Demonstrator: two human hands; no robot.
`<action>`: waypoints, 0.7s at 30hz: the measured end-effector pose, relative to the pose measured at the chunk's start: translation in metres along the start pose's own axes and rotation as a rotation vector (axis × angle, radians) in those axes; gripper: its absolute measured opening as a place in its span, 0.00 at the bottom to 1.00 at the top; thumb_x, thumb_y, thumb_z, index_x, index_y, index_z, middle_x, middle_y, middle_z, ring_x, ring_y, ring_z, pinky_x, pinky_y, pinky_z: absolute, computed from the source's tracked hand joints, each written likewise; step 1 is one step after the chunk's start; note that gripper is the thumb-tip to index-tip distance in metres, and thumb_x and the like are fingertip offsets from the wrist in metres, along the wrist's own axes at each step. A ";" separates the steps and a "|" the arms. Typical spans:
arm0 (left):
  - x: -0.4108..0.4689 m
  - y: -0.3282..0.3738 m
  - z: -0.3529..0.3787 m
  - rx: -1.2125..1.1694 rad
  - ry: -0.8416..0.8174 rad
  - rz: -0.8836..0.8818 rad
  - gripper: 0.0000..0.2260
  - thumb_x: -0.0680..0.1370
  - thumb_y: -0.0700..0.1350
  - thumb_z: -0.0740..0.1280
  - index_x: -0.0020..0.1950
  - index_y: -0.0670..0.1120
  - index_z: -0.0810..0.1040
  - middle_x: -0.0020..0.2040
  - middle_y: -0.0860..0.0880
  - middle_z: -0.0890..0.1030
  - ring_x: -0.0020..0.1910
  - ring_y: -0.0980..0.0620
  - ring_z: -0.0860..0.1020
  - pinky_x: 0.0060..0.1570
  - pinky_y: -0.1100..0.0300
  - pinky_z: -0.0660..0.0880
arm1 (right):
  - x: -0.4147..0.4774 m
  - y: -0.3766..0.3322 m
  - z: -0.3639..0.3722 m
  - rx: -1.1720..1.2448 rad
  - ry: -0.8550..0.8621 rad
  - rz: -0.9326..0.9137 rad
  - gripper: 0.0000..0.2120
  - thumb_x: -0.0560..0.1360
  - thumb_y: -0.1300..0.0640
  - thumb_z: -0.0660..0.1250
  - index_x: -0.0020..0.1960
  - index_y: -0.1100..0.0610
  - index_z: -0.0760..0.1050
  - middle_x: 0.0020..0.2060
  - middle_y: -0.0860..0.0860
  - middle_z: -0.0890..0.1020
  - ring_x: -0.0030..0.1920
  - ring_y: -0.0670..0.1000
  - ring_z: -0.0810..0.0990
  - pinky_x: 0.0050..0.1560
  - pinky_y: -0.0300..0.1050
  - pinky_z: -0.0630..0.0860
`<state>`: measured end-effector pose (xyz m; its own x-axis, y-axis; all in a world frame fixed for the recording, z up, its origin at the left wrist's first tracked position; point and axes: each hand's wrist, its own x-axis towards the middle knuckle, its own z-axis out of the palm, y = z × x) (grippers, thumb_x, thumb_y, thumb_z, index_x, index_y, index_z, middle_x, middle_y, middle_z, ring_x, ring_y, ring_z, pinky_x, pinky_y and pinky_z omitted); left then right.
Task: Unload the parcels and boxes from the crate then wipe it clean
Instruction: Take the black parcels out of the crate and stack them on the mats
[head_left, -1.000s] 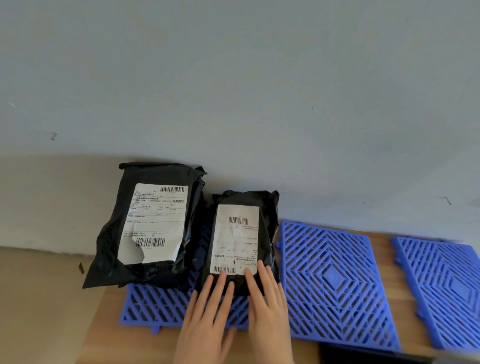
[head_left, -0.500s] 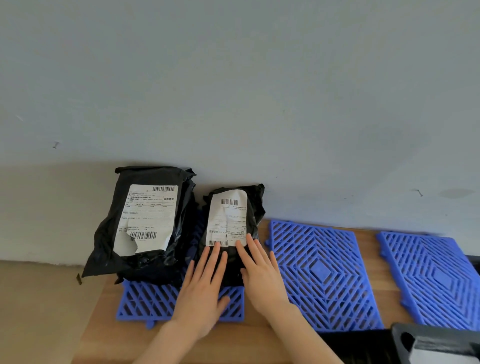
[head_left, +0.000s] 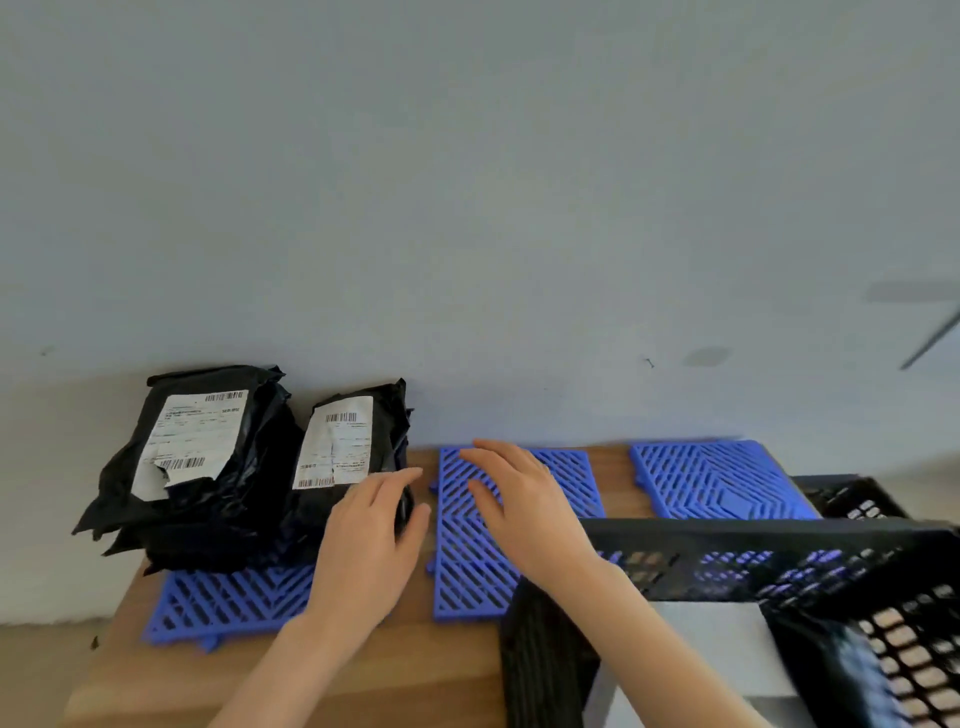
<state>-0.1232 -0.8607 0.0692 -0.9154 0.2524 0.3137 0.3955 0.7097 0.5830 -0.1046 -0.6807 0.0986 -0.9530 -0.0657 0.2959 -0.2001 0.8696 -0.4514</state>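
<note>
Both hands spread open and empty, the left hand (head_left: 371, 540) brushing the smaller parcel (head_left: 353, 457) at nine o'clock, the right hand (head_left: 519, 499) over a blue mat (head_left: 467, 587); unloading seems underway, so next reach into the crate (head_left: 779, 561) at three o'clock.

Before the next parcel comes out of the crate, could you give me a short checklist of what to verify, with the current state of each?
1. Left hand free: ok, open, fingers at the edge of the smaller black parcel, gripping nothing.
2. Right hand free: ok, open and flat over the middle blue grid mat.
3. Unloaded parcels settled: ok, the smaller one and the larger black parcel lean against the wall on the left blue grid mat.
4. Space for the next parcel: ok, the middle mat and the right blue grid mat are bare.
5. What remains in the black crate: cannot tell, only part of the interior shows.
</note>
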 end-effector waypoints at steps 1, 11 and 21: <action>-0.008 0.018 0.002 -0.022 0.016 0.009 0.16 0.79 0.48 0.67 0.67 0.49 0.75 0.61 0.53 0.77 0.62 0.53 0.74 0.62 0.56 0.71 | -0.013 0.005 -0.014 0.008 0.012 -0.003 0.16 0.80 0.55 0.62 0.67 0.54 0.74 0.66 0.48 0.74 0.66 0.50 0.71 0.69 0.46 0.65; -0.088 0.152 0.046 -0.059 0.013 0.098 0.15 0.77 0.44 0.69 0.64 0.46 0.77 0.62 0.51 0.75 0.63 0.53 0.72 0.61 0.66 0.65 | -0.130 0.081 -0.106 0.021 0.001 0.074 0.14 0.79 0.57 0.63 0.65 0.54 0.75 0.61 0.48 0.77 0.60 0.49 0.74 0.62 0.47 0.70; -0.087 0.193 0.103 -0.085 -0.202 0.216 0.19 0.79 0.50 0.65 0.70 0.52 0.71 0.64 0.56 0.73 0.64 0.57 0.71 0.58 0.66 0.68 | -0.180 0.140 -0.130 -0.077 -0.014 0.226 0.14 0.79 0.55 0.62 0.65 0.51 0.74 0.60 0.46 0.77 0.58 0.47 0.75 0.60 0.45 0.72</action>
<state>0.0249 -0.6778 0.0775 -0.8025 0.5234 0.2864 0.5796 0.5699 0.5825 0.0684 -0.4834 0.0918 -0.9748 0.1289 0.1823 0.0366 0.8978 -0.4390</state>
